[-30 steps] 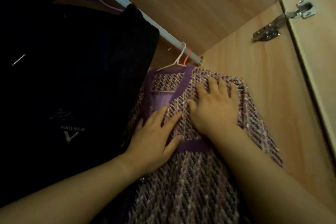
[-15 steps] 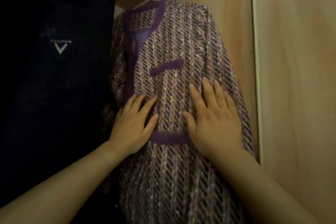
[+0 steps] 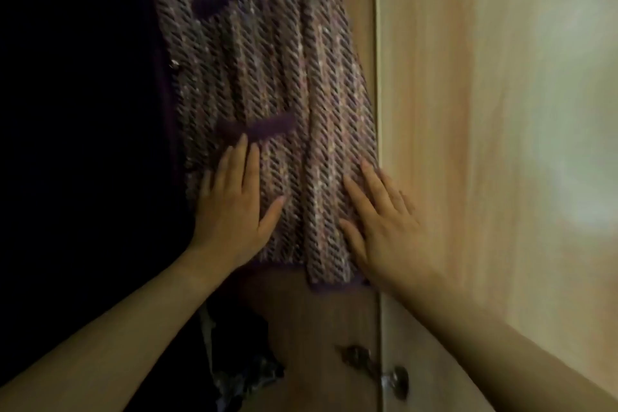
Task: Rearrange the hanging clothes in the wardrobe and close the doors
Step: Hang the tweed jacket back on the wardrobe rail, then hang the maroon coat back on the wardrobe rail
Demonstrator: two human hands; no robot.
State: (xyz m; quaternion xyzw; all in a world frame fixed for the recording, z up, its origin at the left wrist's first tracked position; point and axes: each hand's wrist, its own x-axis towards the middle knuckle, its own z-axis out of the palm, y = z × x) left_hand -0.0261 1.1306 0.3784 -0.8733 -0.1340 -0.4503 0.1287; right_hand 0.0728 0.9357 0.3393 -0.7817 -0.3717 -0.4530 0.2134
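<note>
Wardrobe interior, dim, light wood. Left hand (image 3: 230, 214) and right hand (image 3: 384, 231): fingers straight and spread, gripping nothing, palms flat on the lower front of the hanging purple-trimmed tweed jacket (image 3: 267, 70); left fingertips sit just under its lower pocket band (image 3: 257, 127), and the right hand is at its right edge near the hem. Outward: dark garment (image 3: 83, 110) against the jacket's left side, wooden door panel (image 3: 485, 110) just beside its right, metal hinge (image 3: 394, 378) below.

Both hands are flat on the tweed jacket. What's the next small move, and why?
Probably lift both hands off and reach for the door. The left hand and right hand lie flat just above the hem, and the jacket hangs straight, so smoothing looks done.
</note>
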